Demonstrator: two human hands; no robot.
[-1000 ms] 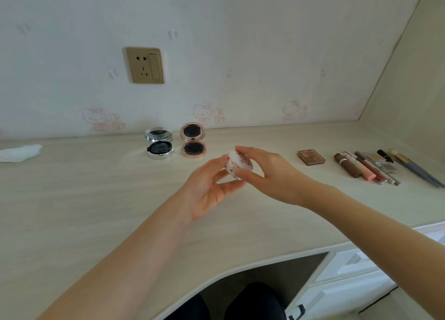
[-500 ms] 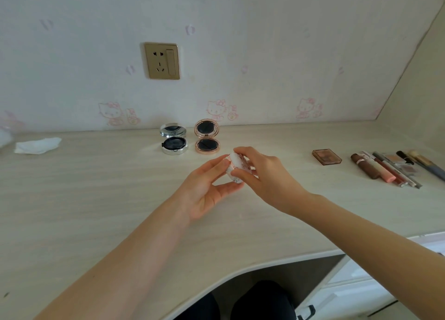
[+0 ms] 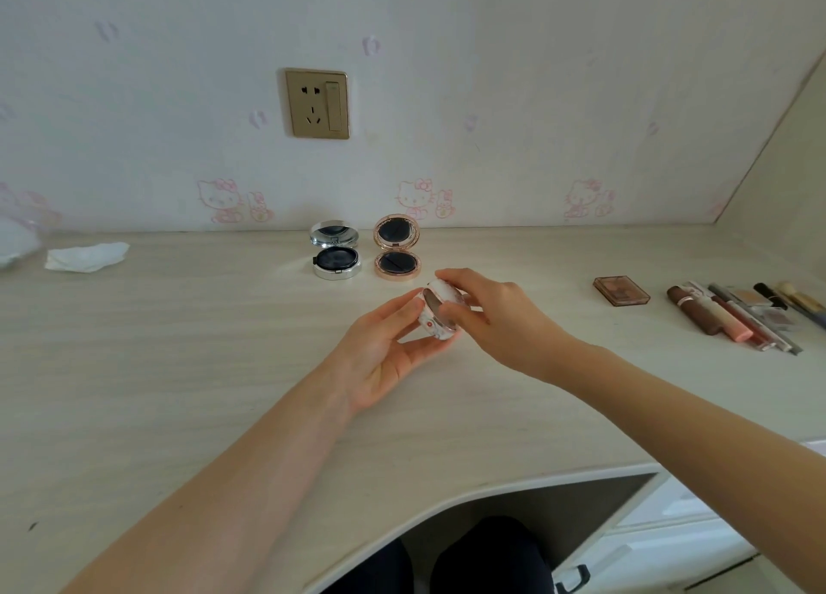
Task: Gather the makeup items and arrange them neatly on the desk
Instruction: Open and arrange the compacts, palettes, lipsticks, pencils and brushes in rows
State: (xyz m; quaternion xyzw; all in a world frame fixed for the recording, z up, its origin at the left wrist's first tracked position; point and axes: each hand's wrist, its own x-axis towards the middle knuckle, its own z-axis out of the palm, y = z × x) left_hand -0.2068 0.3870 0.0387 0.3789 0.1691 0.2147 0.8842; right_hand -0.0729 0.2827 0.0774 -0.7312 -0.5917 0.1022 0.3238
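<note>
Above the middle of the desk [image 3: 179,370], both my hands hold a small white round compact [image 3: 436,314] with a red pattern. Its lid stands partly open. My left hand [image 3: 384,356] cradles its base from below with thumb and fingers. My right hand [image 3: 496,320] pinches the lid from above. Behind it, an open silver compact [image 3: 336,256] and an open rose-gold compact [image 3: 397,253] lie side by side near the wall. To the right sit a brown eyeshadow palette [image 3: 621,290] and a row of lipsticks, pencils and brushes [image 3: 733,318].
A crumpled white tissue [image 3: 87,256] lies at the far left of the desk. A gold wall socket [image 3: 318,103] sits above the compacts. White drawers [image 3: 670,544] stand under the desk's right part. The desk's front edge curves in toward my knees.
The white compact's lid has lifted apart from its base between my hands. The view has shifted left, so the items sit further right in the frame.
</note>
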